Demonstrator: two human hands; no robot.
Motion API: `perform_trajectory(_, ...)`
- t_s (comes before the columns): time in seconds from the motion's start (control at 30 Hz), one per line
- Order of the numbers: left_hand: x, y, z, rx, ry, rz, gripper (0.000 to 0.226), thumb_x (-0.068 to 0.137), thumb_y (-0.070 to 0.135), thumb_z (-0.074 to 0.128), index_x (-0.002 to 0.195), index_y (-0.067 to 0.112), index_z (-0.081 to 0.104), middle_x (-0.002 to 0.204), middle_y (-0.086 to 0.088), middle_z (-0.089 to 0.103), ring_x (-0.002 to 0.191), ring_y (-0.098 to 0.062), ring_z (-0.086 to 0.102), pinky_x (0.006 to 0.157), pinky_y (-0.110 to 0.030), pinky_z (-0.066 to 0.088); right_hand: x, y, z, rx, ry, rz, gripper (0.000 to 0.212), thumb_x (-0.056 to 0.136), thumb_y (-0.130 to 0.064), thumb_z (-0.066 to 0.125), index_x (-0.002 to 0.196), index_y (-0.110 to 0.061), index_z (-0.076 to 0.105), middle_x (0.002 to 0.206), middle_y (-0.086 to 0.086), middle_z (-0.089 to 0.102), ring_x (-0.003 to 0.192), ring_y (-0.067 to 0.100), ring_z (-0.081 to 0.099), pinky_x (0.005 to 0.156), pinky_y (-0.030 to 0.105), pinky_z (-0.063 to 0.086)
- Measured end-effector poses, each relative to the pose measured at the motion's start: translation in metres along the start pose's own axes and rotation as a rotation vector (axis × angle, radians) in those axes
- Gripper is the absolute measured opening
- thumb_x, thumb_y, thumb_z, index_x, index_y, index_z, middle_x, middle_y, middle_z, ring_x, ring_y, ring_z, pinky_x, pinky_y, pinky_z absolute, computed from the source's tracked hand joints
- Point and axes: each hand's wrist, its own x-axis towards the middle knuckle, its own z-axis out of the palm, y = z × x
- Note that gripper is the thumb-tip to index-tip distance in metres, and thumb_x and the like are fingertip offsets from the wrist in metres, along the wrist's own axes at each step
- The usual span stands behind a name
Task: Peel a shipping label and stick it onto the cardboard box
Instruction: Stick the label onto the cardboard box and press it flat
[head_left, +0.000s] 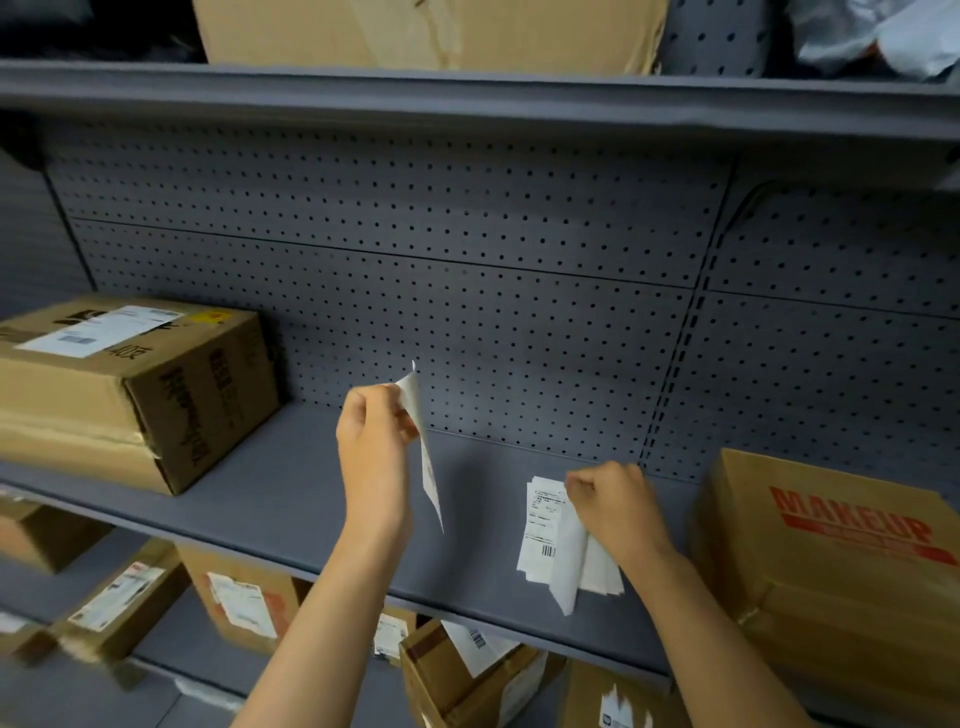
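My left hand (375, 441) pinches a white peeled shipping label (423, 447), which hangs edge-on above the grey shelf (291, 493). My right hand (615, 499) is closed on a stack of printed label sheets (550, 540) with a barcode showing, held just over the shelf. A cardboard box printed MAKEUP in red (841, 566) stands at the right end of the shelf, close to my right forearm. Another cardboard box (130, 384), with a white label on its top, sits at the left end.
A grey pegboard (467, 260) backs the shelf. An upper shelf (467, 98) carries a large cardboard box (426, 31). Below, several labelled cartons (244, 603) stand on lower levels.
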Motion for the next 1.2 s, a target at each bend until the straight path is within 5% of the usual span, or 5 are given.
perform_trajectory(0.17, -0.01, 0.001, 0.015, -0.009, -0.03, -0.027, 0.02, 0.088, 0.02, 0.047, 0.068, 0.02, 0.045, 0.053, 0.014, 0.043, 0.06, -0.014, 0.037, 0.069, -0.035, 0.035, -0.021, -0.073, -0.038, 0.286, 0.088, -0.266, 0.025, 0.083, -0.045, 0.068, 0.098, -0.029, 0.08, 0.084, -0.016, 0.076, 0.078, 0.003, 0.067, 0.074, 0.026, 0.057)
perform_trajectory(0.33, -0.024, 0.015, 0.028, -0.053, -0.074, -0.018, 0.021, 0.093, 0.015, 0.046, 0.072, 0.017, 0.045, 0.056, 0.012, 0.041, 0.053, -0.009, 0.037, 0.055, -0.025, 0.033, -0.04, -0.127, -0.069, 0.133, 0.17, -0.391, 0.034, 0.072, -0.065, 0.068, 0.089, -0.037, 0.078, 0.083, -0.018, 0.073, 0.082, 0.002, 0.063, 0.069, 0.029, 0.052)
perform_trajectory(0.7, -0.03, 0.024, 0.022, -0.28, -0.081, -0.061, 0.031, 0.094, 0.015, 0.033, 0.078, 0.014, 0.059, 0.066, 0.001, 0.059, 0.064, -0.02, 0.055, 0.068, -0.032, 0.045, -0.044, -0.135, -0.089, 0.123, 0.393, -0.371, 0.011, 0.077, -0.036, 0.068, 0.069, -0.03, 0.074, 0.067, -0.015, 0.068, 0.069, 0.008, 0.059, 0.061, 0.031, 0.052)
perform_trajectory(0.93, -0.026, 0.015, 0.014, 0.05, -0.244, -0.095, 0.02, 0.094, 0.032, 0.058, 0.108, 0.022, 0.068, 0.106, 0.008, 0.073, 0.096, -0.009, 0.064, 0.083, -0.03, 0.048, -0.057, -0.12, -0.12, 0.377, 0.461, -0.333, 0.009, 0.078, -0.023, 0.071, 0.07, -0.024, 0.076, 0.066, -0.015, 0.069, 0.065, 0.009, 0.064, 0.061, 0.035, 0.056)
perform_trajectory(1.2, -0.054, 0.005, 0.052, 0.064, -0.434, -0.041, 0.014, 0.091, 0.029, 0.069, 0.084, 0.018, 0.074, 0.088, 0.009, 0.077, 0.087, -0.007, 0.066, 0.081, -0.027, 0.048, -0.077, -0.072, -0.167, 0.336, 0.513, -0.132, 0.007, 0.082, -0.021, 0.074, 0.079, -0.023, 0.08, 0.071, -0.013, 0.075, 0.07, 0.007, 0.068, 0.063, 0.019, 0.055)
